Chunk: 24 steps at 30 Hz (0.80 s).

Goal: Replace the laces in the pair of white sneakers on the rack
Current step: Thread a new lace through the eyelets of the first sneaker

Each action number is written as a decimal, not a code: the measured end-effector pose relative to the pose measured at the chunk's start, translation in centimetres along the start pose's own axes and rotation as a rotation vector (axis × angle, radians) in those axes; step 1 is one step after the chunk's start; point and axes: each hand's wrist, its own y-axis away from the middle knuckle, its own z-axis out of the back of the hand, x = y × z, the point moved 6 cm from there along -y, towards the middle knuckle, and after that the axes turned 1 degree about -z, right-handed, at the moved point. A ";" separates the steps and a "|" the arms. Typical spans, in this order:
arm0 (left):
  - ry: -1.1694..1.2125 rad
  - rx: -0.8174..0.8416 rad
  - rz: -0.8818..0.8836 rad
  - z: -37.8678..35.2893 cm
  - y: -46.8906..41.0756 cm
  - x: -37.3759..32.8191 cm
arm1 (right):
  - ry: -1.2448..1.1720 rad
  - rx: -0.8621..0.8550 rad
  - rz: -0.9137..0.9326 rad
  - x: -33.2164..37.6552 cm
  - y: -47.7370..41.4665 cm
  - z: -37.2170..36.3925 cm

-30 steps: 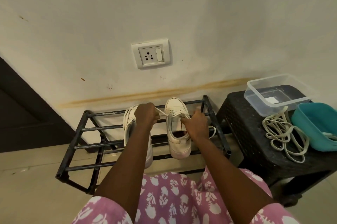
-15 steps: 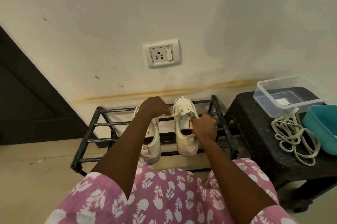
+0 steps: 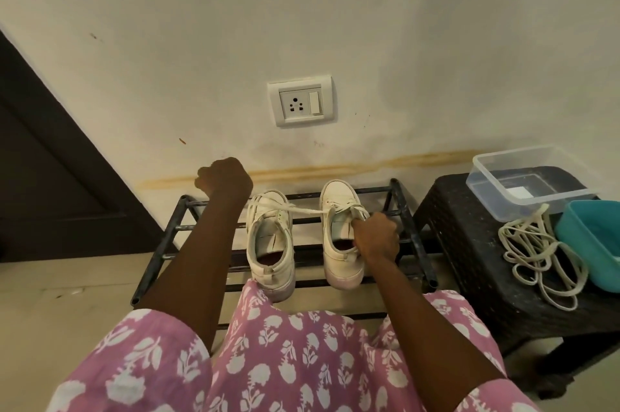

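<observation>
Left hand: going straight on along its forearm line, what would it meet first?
The left hand, gripping the lace, would probably meet the bare wall left of the socket; depth unclear.

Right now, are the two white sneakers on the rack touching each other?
Apart. The head view shows the dark bars of the rack in a clear gap between the left sneaker and the right sneaker; only a lace spans it.
</observation>
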 end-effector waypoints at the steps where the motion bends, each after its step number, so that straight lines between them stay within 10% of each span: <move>1: -0.014 0.051 -0.042 -0.6 0.2 -0.6 | 0.002 0.001 -0.003 0.0 0.0 0.0; 13: 0.014 0.271 -0.601 -7.5 5.1 -9.8 | -0.005 -0.004 0.003 0.1 -0.2 0.1; 24: 0.006 0.102 -0.280 -4.7 3.0 -5.5 | 0.002 -0.013 -0.001 0.3 0.0 0.2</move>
